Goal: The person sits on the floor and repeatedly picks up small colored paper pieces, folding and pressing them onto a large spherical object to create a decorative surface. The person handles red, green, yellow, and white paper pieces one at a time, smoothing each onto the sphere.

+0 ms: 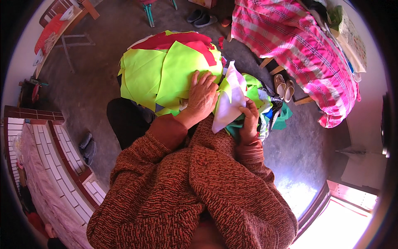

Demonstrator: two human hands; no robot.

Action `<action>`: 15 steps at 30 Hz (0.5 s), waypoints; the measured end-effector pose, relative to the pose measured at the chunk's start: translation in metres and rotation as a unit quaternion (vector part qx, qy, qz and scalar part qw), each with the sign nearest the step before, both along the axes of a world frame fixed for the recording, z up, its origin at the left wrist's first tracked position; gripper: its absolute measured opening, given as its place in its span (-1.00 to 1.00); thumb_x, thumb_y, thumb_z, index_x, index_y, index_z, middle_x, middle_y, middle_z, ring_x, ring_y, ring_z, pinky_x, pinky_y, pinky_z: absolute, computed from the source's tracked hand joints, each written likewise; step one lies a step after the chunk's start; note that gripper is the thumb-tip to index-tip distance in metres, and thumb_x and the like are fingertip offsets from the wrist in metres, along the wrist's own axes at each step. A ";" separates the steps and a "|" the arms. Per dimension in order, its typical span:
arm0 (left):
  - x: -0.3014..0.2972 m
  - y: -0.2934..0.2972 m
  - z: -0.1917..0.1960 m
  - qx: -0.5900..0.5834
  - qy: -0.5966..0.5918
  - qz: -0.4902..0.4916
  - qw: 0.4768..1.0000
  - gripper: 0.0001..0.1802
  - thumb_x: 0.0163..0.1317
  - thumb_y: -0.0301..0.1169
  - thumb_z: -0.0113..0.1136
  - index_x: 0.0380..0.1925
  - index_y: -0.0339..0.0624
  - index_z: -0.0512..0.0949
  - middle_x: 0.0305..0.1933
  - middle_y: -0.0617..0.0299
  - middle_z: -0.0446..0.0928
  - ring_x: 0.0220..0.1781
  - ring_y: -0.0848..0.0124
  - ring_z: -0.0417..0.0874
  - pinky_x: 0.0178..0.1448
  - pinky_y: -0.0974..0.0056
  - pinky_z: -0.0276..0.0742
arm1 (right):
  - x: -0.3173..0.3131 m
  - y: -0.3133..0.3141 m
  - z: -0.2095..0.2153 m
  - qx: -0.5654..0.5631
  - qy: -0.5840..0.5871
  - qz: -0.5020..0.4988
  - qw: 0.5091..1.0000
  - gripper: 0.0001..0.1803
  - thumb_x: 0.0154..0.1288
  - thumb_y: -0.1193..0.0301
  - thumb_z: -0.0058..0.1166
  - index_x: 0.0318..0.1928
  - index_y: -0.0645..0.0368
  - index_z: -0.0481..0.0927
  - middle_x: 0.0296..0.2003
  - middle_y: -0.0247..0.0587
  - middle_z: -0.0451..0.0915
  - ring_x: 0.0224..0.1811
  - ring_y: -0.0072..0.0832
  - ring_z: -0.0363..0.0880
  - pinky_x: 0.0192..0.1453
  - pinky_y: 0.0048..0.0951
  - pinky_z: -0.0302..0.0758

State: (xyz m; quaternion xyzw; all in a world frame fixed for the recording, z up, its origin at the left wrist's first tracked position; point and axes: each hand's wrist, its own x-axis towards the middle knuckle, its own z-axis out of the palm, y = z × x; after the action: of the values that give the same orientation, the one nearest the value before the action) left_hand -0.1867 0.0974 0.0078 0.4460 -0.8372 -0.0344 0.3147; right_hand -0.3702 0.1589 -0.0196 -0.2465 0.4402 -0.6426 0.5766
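Observation:
A round, stuffed-looking bundle covered with neon yellow-green fabric pieces (143, 74) sits in front of me, with a red fabric piece (178, 41) across its far side. My left hand (202, 96) lies on its near right part, fingers stretched over the yellow-green cloth. Just right of that hand, a pale lavender-white fabric scrap (232, 99) stands up in a pointed shape. My right hand (249, 118) pinches its right edge between thumb and fingers. A small yellow-green tip shows against the scrap, beside the left fingers.
To the right lies a heap of mixed fabric scraps (265, 99). Beyond it are beige shoes (284, 88) and a bed with a pink plaid cover (286, 45). Dark slippers (202, 18) lie farther off. A table with a red item (49, 35) stands at the far left.

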 end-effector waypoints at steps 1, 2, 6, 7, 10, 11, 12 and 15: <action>0.002 0.001 0.001 -0.002 0.046 -0.007 0.999 -0.83 0.09 -0.43 0.21 -0.32 -0.22 0.48 0.02 0.07 0.46 0.21 0.14 0.39 0.39 -0.06 0.04 | -0.005 0.001 0.002 0.009 -0.054 0.009 0.998 -0.54 0.06 0.64 -0.09 0.05 0.32 0.43 -0.11 -0.12 0.56 -0.12 -0.42 0.54 0.04 -0.45 0.46; 0.005 0.001 0.002 0.014 0.090 -0.019 0.996 -0.82 0.09 -0.43 0.21 -0.31 -0.22 0.47 0.01 0.06 0.47 0.18 0.13 0.40 0.35 -0.04 0.08 | -0.010 0.003 0.004 0.018 -0.107 0.018 0.994 -0.53 0.07 0.64 -0.12 0.08 0.32 0.43 -0.09 -0.11 0.57 -0.10 -0.39 0.55 0.07 -0.43 0.47; 0.010 0.004 0.014 0.062 0.267 -0.031 0.961 -0.78 0.26 -0.38 0.15 -0.15 -0.24 0.44 -0.18 0.15 0.50 -0.10 0.23 0.49 0.05 0.20 0.34 | -0.023 0.014 -0.007 0.030 -0.127 0.010 0.991 -0.48 0.08 0.56 -0.18 0.13 0.30 0.40 -0.02 -0.15 0.53 -0.04 -0.37 0.53 0.13 -0.41 0.45; 0.015 0.005 0.013 0.169 0.347 -0.052 0.921 -0.79 0.27 -0.37 0.15 -0.20 -0.25 0.43 -0.25 0.18 0.48 -0.19 0.31 0.46 -0.02 0.22 0.36 | -0.022 0.014 -0.008 0.030 -0.120 0.007 0.992 -0.48 0.08 0.56 -0.19 0.13 0.30 0.41 -0.04 -0.16 0.54 -0.06 -0.38 0.53 0.10 -0.42 0.46; 0.021 0.005 0.015 0.357 0.578 -0.127 0.722 -0.73 0.32 -0.36 0.13 -0.06 -0.25 0.43 -0.17 0.30 0.52 -0.15 0.58 0.49 -0.02 0.41 0.44 | -0.023 0.015 -0.018 0.040 -0.081 0.001 0.996 -0.53 0.12 0.51 -0.19 0.09 0.29 0.45 -0.05 -0.17 0.55 -0.06 -0.39 0.53 0.08 -0.40 0.46; 0.021 0.004 0.022 0.370 0.623 -0.138 0.675 -0.72 0.31 -0.36 0.13 -0.04 -0.25 0.42 -0.14 0.28 0.53 -0.13 0.57 0.51 0.00 0.40 0.45 | -0.032 0.018 -0.031 0.048 -0.057 -0.004 0.997 -0.57 0.16 0.48 -0.19 0.06 0.29 0.47 -0.04 -0.15 0.54 -0.02 -0.38 0.52 0.10 -0.38 0.46; 0.024 0.004 0.026 0.378 0.666 -0.144 0.627 -0.70 0.30 -0.37 0.14 -0.03 -0.26 0.42 -0.12 0.26 0.53 -0.10 0.55 0.53 0.02 0.39 0.45 | -0.028 0.017 -0.026 0.056 -0.036 -0.003 0.998 -0.60 0.20 0.45 -0.19 0.03 0.29 0.49 -0.03 -0.13 0.54 0.02 -0.37 0.51 0.12 -0.35 0.45; 0.041 -0.001 0.035 0.358 0.701 -0.123 0.604 -0.74 0.30 -0.36 0.14 -0.09 -0.23 0.42 -0.10 0.24 0.53 -0.09 0.49 0.54 0.05 0.32 0.47 | -0.014 0.019 -0.005 0.037 0.001 -0.032 0.999 -0.59 0.13 0.48 -0.17 -0.02 0.31 0.54 -0.16 -0.22 0.59 -0.17 -0.44 0.55 -0.05 -0.46 0.49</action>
State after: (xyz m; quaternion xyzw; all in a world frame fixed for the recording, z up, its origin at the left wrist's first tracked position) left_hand -0.1460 0.0968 0.0430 0.2552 -0.3275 -0.6723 0.6130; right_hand -0.3846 0.1782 -0.0245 -0.2115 0.4719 -0.6439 0.5638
